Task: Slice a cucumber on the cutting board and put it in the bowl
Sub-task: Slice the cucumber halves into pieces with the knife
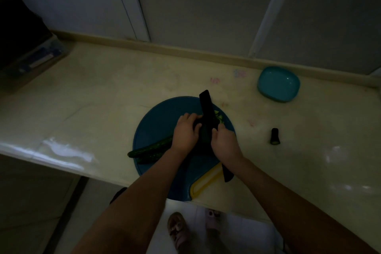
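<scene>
A round blue cutting board (156, 119) with a yellow handle lies at the counter's front edge. Two long dark green cucumber pieces (151, 148) lie on its left side. My left hand (185, 132) holds down a cucumber piece in the board's middle, fingers curled over it. My right hand (224, 142) grips the handle of a black knife (207, 109), whose blade points away from me and stands against the cucumber. Several pale slices (219, 118) lie just right of the blade. The teal bowl (278, 83) sits empty at the back right of the counter.
A cut cucumber end (274, 136) lies on the counter right of the board. A second dark blade (226, 173) lies by the board's yellow handle. A clear container (39, 57) stands at the far left. The wall runs behind; my feet show below the counter edge.
</scene>
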A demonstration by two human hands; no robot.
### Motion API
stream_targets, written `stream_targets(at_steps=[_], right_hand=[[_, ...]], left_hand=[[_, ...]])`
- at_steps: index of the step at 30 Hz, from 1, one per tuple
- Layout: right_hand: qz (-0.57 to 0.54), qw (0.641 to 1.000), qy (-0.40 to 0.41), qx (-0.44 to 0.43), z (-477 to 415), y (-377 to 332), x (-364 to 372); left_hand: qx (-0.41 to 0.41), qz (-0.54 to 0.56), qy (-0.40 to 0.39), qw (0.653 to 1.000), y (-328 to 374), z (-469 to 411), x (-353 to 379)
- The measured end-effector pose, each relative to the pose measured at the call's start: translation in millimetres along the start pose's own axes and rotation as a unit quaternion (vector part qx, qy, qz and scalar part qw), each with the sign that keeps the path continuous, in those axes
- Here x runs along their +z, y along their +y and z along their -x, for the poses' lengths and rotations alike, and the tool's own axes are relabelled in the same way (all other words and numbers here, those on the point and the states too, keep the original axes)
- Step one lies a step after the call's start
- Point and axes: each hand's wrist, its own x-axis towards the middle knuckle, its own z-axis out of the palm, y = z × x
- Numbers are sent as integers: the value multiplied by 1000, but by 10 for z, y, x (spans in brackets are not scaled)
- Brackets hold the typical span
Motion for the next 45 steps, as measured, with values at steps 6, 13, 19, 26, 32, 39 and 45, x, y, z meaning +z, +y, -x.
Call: stream_targets(at_steps=[6,13,19,26,32,39,45], right_hand=[[8,1000,1,6,8,-46,12],[5,1000,9,7,44,-59,16],[12,1000,7,9,41,-75,30],[42,999,-1,-8,-10,-97,49],[27,999,-18,-3,-88,-141,165],[38,999,-11,-6,-35,-34,158],[22,1000,3,3,4,33,76]], left_hand=[[-2,-3,0,1000,1,-2,-2],[-6,1,-1,1000,3,-11,-3],[2,-7,3,1000,1,-9,1],[0,-4,5,1000,-1,0,18],[-3,-4,5,1000,-9,-4,21],[-12,10,2,1000,1,-10,15],[-16,10,4,1000,-6,-8,16]])
